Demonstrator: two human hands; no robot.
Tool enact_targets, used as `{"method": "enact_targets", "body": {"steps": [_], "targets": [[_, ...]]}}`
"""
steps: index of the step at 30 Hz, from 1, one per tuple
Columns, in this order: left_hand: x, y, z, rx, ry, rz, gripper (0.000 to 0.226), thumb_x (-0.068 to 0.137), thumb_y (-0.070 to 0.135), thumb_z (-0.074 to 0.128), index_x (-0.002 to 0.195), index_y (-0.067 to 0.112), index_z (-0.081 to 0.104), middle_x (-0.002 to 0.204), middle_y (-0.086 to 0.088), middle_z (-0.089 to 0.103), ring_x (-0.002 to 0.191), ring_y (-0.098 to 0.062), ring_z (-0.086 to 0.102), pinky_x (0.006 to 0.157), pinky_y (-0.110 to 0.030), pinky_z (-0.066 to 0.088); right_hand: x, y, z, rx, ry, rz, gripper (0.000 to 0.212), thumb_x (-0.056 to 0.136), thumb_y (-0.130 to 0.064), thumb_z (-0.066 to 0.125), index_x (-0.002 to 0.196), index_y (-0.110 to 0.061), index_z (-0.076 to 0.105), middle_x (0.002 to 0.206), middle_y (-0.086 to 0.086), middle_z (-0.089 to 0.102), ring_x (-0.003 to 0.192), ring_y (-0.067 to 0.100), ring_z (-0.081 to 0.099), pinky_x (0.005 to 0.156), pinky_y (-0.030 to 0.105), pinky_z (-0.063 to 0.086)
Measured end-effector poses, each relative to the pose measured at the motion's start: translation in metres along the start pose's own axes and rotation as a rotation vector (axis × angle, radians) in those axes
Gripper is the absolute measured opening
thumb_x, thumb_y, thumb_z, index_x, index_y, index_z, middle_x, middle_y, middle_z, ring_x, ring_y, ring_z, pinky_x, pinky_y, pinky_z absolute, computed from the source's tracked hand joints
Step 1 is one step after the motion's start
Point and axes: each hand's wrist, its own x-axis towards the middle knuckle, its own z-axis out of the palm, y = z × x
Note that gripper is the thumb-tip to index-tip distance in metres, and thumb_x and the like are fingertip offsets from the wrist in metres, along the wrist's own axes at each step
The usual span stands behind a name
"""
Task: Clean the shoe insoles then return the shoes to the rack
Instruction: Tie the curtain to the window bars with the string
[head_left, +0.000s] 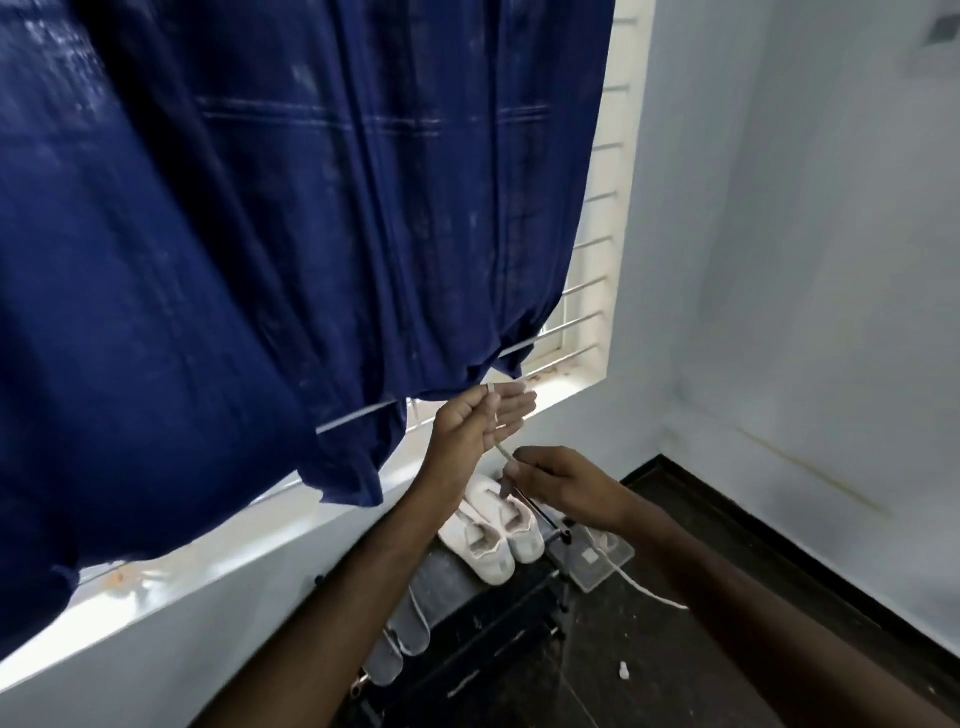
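The left hand (480, 421), at the centre of the frame, is raised palm-up with its fingers nearly straight, and a thin white lace (497, 415) is looped over one fingertip and hangs down across the palm. Just below and to the right, the right hand (563, 480) has its fingers curled and pinches the same lace lower down, its knuckles facing the camera. Under the hands, slightly right of centre in the lower half, 2 white shoes (498, 535) sit side by side on top of a dark rack (498, 613), toes pointing away toward the window. In the lower middle of the frame, 2 pale insoles (402, 639) lie on the rack's near end, against the wall below the sill. A clear plastic tray (597, 556) rests on the dark floor just right of the rack, with a white cord (649, 592) trailing across it. A blue curtain (260, 234) fills the upper left, in front of a barred window (592, 260).
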Motion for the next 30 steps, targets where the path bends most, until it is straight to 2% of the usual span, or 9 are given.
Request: {"method": "enact_targets", "body": {"steps": [3,6,10,14,17,20,22,26,30], "targets": [[-0.004,-0.003,0.0,0.144,-0.031,0.023,0.028,0.108,0.008,0.039,0.115,0.003,0.066,0.106,-0.004,0.078,0.104,-0.017,0.073,0.091,-0.03,0.056,0.005,-0.014,-0.02,0.128,0.007,0.01,0.032,0.105,-0.03,0.051,0.089,-0.009,0.067,0.067,0.006,0.046,0.057,0.014,0.04,0.054,0.027,0.035],[-0.006,-0.007,-0.001,0.262,-0.029,0.002,0.027,0.106,0.01,0.045,0.101,0.019,0.07,0.085,0.01,0.077,0.084,-0.003,0.072,0.085,-0.03,0.053,0.014,-0.035,-0.036,0.202,-0.045,-0.014,0.028,0.106,-0.027,0.048,0.087,-0.011,0.06,0.065,0.002,0.041,0.055,0.013,0.034,0.05,0.026,0.028],[-0.003,-0.003,-0.005,0.223,-0.091,0.015,0.028,0.105,0.022,0.043,0.101,0.016,0.069,0.081,-0.005,0.077,0.077,-0.021,0.073,0.078,-0.037,0.055,0.031,-0.057,-0.053,0.216,0.014,-0.007,0.029,0.107,-0.027,0.045,0.091,-0.004,0.052,0.063,-0.003,0.039,0.052,0.007,0.032,0.049,0.019,0.027],[0.006,0.005,-0.016,0.196,-0.067,0.053,0.032,0.098,0.026,0.044,0.089,0.021,0.074,0.068,-0.004,0.065,0.064,-0.017,0.057,0.063,-0.028,0.045,0.048,-0.068,-0.063,0.241,0.142,-0.032,0.027,0.107,-0.03,0.045,0.093,-0.008,0.053,0.065,-0.001,0.039,0.053,0.008,0.031,0.05,0.02,0.027],[0.009,0.01,-0.016,0.179,-0.061,0.035,0.028,0.097,0.027,0.046,0.093,0.01,0.067,0.062,0.001,0.05,0.057,-0.01,0.044,0.055,-0.022,0.036,0.055,-0.066,-0.061,0.202,0.091,-0.02,0.03,0.107,-0.029,0.045,0.097,-0.003,0.055,0.064,-0.002,0.04,0.052,0.008,0.031,0.048,0.02,0.027],[0.006,0.011,-0.015,0.108,-0.069,-0.015,0.03,0.106,0.027,0.047,0.09,0.01,0.065,0.06,0.004,0.037,0.055,-0.008,0.031,0.053,-0.022,0.026,0.057,-0.063,-0.06,0.186,0.119,-0.009,0.03,0.107,-0.03,0.045,0.097,-0.003,0.056,0.064,-0.001,0.041,0.052,0.008,0.032,0.048,0.02,0.027],[0.005,0.009,-0.015,0.102,-0.075,-0.025,0.034,0.105,0.03,0.046,0.081,0.016,0.065,0.06,0.006,0.035,0.054,-0.008,0.03,0.052,-0.022,0.027,0.058,-0.061,-0.065,0.219,0.197,-0.007,0.03,0.107,-0.031,0.046,0.097,-0.006,0.058,0.065,0.001,0.042,0.052,0.008,0.032,0.049,0.021,0.027],[0.004,0.008,-0.012,0.026,-0.112,-0.036,0.03,0.099,0.031,0.057,0.072,0.02,0.064,0.07,-0.001,0.053,0.061,-0.013,0.048,0.055,-0.025,0.043,0.057,-0.052,-0.074,0.185,0.261,0.03,0.037,0.107,-0.032,0.045,0.103,0.002,0.06,0.064,-0.001,0.045,0.05,0.006,0.034,0.048,0.02,0.029],[0.005,0.006,-0.011,-0.026,-0.166,-0.078,0.028,0.097,0.028,0.051,0.076,0.011,0.055,0.086,-0.006,0.066,0.076,-0.018,0.061,0.065,-0.029,0.049,0.055,-0.047,-0.081,0.2,0.338,0.022,0.037,0.108,-0.031,0.043,0.102,0.001,0.062,0.064,0.0,0.046,0.05,0.007,0.034,0.048,0.02,0.028]]}}
